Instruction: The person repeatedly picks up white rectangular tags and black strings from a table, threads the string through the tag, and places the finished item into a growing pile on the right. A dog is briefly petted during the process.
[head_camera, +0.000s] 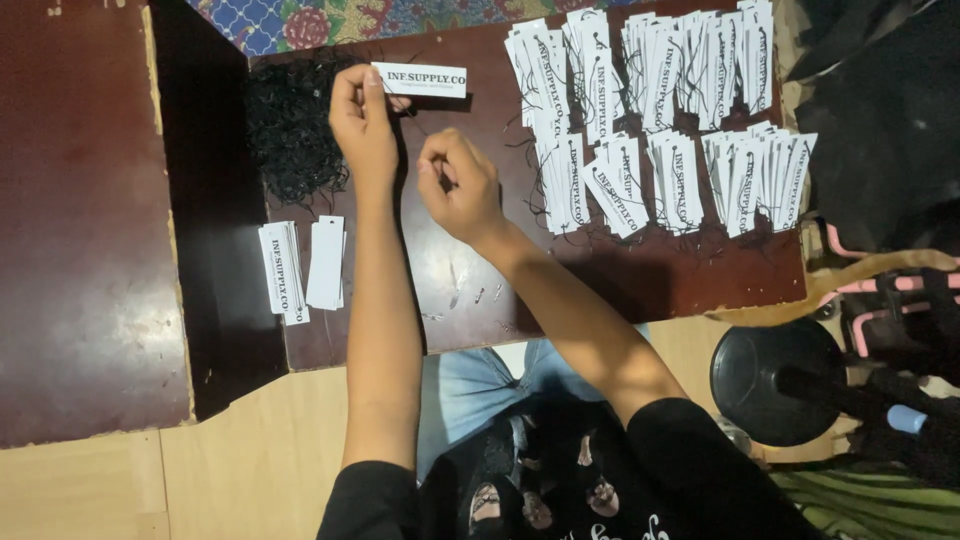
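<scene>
My left hand (362, 118) pinches one end of a white rectangular paper tag (425, 79) with black print, held above the dark brown table (640, 275). My right hand (460, 185) hovers just right of it with fingers curled; a thin black thread seems to run between the hands, though it is too fine to be sure. A tangled heap of black strings (292, 125) lies just left of my left hand.
Two small stacks of white tags (305, 265) lie at the table's left. Several fanned piles of strung tags (660, 110) cover the right half. Small safety pins (480, 295) lie near the front edge. A black round stand base (775, 375) sits on the floor at the right.
</scene>
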